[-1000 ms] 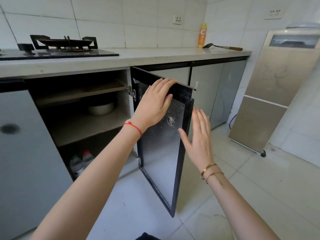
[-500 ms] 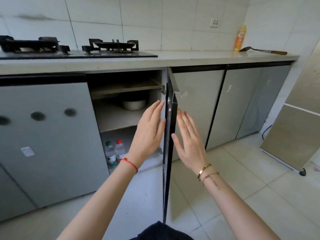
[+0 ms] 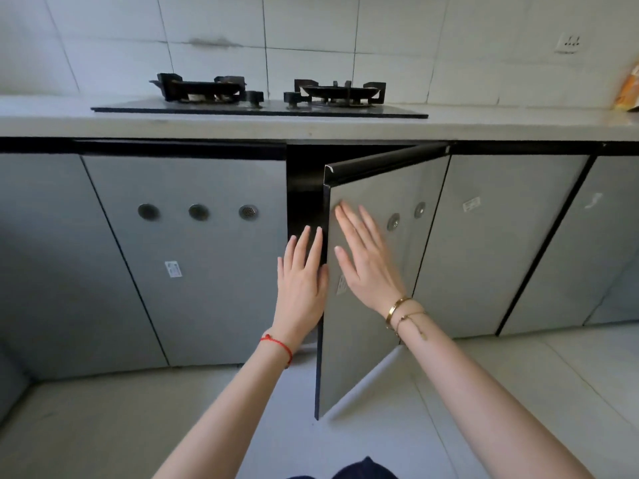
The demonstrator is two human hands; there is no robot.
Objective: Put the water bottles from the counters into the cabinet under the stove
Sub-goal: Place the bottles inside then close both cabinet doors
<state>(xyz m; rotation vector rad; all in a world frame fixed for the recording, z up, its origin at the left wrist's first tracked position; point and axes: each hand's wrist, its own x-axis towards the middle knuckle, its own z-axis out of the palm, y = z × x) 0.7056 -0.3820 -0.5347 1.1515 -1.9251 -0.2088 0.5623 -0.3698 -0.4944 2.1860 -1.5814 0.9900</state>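
The grey cabinet door [image 3: 373,344] under the black gas stove [image 3: 262,95] stands ajar, hinged on its right side, with only a narrow dark gap left of it. My right hand [image 3: 366,261] lies flat, fingers spread, on the door's outer face. My left hand [image 3: 304,274] is flat and open beside the door's free edge, in front of the gap. No water bottles show; the cabinet's inside is hidden by the door and my hands.
Closed grey cabinet doors [image 3: 193,257] run left and right of the open one. The pale counter [image 3: 518,122] carries an orange bottle [image 3: 631,88] at the far right. Light floor tiles [image 3: 103,426] lie below.
The door has swung from wide open to nearly shut. My right hand moved onto its outer face, my left hand came off its inner side. The two bottles inside are now out of sight.
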